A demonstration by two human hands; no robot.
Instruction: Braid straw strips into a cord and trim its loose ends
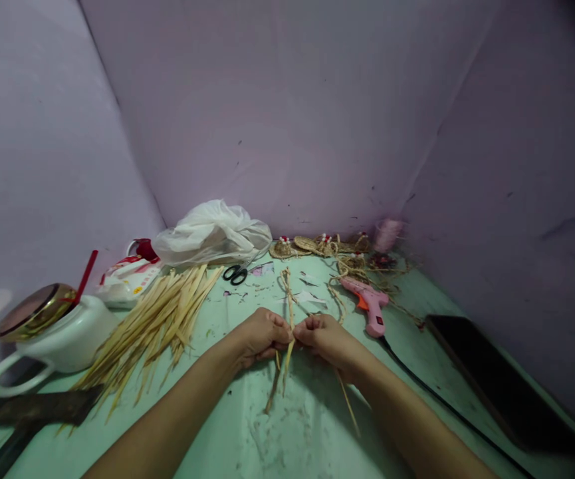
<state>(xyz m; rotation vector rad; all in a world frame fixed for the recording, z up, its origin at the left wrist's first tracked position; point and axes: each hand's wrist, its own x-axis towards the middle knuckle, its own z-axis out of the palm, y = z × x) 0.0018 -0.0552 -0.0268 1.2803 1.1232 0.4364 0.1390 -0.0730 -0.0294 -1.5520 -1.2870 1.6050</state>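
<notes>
My left hand (pixel 266 336) and my right hand (pixel 324 338) meet at the middle of the table, each pinching a thin braid of dried straw strips (pixel 289 299). The braided part runs up and away from my fingers. Loose strip ends (pixel 287 369) hang toward me below the hands, and one strip trails beneath my right wrist. Left of my hands lies a fanned bundle of flat straw strips (pixel 167 319). To the right, a pink glue gun (pixel 369 303) rests beside a loose length of braid.
Black-handled scissors (pixel 236 274) lie near a white plastic bag (pixel 215 233). Small woven straw hats (pixel 283 247) line the back wall, beside a pink spool (pixel 387 235). At left are a white mug (pixel 75 336) and a hammer-like tool (pixel 42 409); at right, a dark flat slab (pixel 496 379).
</notes>
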